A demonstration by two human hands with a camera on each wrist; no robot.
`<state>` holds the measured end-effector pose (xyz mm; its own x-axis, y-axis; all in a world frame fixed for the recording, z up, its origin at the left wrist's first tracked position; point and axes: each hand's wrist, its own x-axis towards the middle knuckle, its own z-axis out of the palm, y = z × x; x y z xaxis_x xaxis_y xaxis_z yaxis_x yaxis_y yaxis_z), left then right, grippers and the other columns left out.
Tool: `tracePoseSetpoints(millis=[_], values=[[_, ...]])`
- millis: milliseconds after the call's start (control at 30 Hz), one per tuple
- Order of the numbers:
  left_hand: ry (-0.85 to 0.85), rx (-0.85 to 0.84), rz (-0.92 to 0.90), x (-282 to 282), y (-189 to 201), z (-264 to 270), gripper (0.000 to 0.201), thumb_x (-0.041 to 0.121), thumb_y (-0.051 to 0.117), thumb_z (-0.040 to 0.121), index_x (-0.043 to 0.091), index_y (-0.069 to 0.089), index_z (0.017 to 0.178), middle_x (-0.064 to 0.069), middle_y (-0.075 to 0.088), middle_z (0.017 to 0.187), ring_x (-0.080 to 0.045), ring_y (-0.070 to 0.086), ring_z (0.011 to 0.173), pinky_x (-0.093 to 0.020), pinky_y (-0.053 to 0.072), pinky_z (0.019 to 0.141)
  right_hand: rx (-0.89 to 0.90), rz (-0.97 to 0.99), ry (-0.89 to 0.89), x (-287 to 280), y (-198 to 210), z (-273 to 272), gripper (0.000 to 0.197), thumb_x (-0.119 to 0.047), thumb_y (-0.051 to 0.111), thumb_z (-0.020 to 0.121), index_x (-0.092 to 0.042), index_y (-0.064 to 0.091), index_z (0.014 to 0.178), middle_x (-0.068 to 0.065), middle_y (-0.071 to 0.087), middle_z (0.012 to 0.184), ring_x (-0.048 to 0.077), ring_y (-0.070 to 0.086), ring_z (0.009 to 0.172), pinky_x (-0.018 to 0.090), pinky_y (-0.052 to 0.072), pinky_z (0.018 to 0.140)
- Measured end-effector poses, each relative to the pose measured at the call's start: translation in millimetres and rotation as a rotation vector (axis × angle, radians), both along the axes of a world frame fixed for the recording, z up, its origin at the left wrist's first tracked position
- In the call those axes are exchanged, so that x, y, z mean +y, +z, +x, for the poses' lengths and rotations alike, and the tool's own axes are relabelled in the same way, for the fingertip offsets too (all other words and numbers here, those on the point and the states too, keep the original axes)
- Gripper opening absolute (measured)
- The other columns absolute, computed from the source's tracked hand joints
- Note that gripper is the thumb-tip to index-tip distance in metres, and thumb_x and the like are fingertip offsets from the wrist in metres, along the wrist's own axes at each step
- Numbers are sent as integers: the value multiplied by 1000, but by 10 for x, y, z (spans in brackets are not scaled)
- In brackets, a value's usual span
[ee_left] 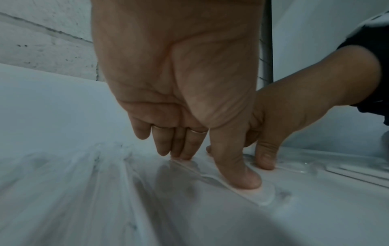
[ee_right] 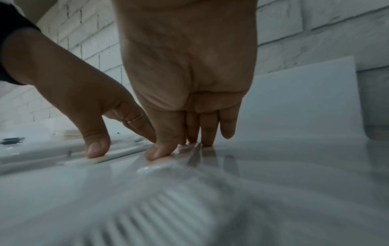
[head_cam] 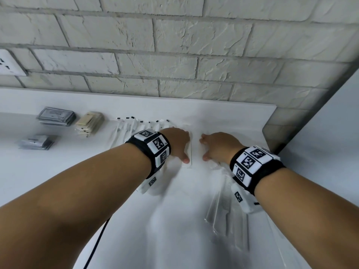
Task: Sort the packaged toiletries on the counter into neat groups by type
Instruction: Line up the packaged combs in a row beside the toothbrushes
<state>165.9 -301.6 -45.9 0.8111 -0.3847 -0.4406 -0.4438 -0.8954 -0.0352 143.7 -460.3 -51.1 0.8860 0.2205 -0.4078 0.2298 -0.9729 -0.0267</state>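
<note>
Pressing down on a flat, clear plastic-wrapped white packet [head_cam: 189,152] at the middle of the white table [head_cam: 174,220], the left hand [head_cam: 177,142] rests its straight fingers [ee_left: 185,149] and thumb on the wrapper's edges. Just right of that packet, the right hand [head_cam: 218,147] does the same on another clear wrapper [ee_right: 168,168], fingers [ee_right: 207,133] extended, nothing pinched. Nearer than the packet and right, clear-wrapped white combs [head_cam: 227,210] lie loose. Left of the packet sits a row of clear sleeves with black tips [head_cam: 134,123], then a cream packet stack [head_cam: 89,123], then two grey packet stacks [head_cam: 56,117] farthest left. Behind everything stands a white brick wall [head_cam: 174,45]. Such packets look light, thin and slippery; sliding them flat, or pinching a sealed edge, seems safest.
</note>
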Motion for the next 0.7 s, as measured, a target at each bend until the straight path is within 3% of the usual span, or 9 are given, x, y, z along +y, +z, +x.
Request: tracePoseSetpoints(millis=[100, 233, 300, 400, 600, 700], values=[[-15, -17, -1, -1, -7, -2, 86, 62, 64, 75, 11, 42, 141, -2, 42, 147, -25, 43, 132, -40, 37, 107, -40, 30, -12, 45, 29, 51, 60, -34, 56, 93, -20, 36, 147, 1, 32, 155, 24, 33, 140, 33, 28, 112], [-58, -49, -21, -5, 22, -21, 84, 58, 57, 84, 11, 30, 148, -3, 20, 159, -25, 25, 143, -37, 22, 114, -16, -42, 55, -47, 127, 56, 56, -28, 54, 94, -21, 36, 147, 1, 33, 154, 24, 36, 137, 33, 31, 112], [-60, -36, -27, -14, 8, -30, 83, 57, 60, 83, 10, 34, 146, -4, 28, 156, -26, 31, 140, -38, 28, 113, 45, -89, 74, -46, 127, -8, 67, -35, 58, 92, -22, 27, 151, -1, 24, 158, 25, 29, 142, 35, 27, 114], [-71, -20, -5, -9, -8, -32, 82, 57, 64, 79, 11, 40, 142, -3, 38, 150, -26, 41, 134, -40, 36, 107, 35, -44, 36, -1, 92, -36, 73, -41, 62, 88, -25, 28, 151, -2, 25, 158, 25, 28, 142, 37, 27, 114], [-64, -32, -7, 18, -5, -35, 84, 58, 67, 75, 14, 42, 142, -2, 42, 148, -25, 43, 132, -42, 38, 106, 11, 3, -11, 92, 60, -51, 75, -41, 67, 84, -26, 32, 149, -3, 30, 155, 22, 31, 140, 34, 30, 111], [-53, -37, -9, 24, -16, -52, 85, 58, 68, 74, 14, 42, 142, -2, 42, 148, -25, 42, 133, -42, 38, 107, 25, -16, -11, 92, 64, -62, 75, -42, 64, 86, -27, 29, 150, -4, 24, 158, 22, 27, 143, 34, 27, 113]])
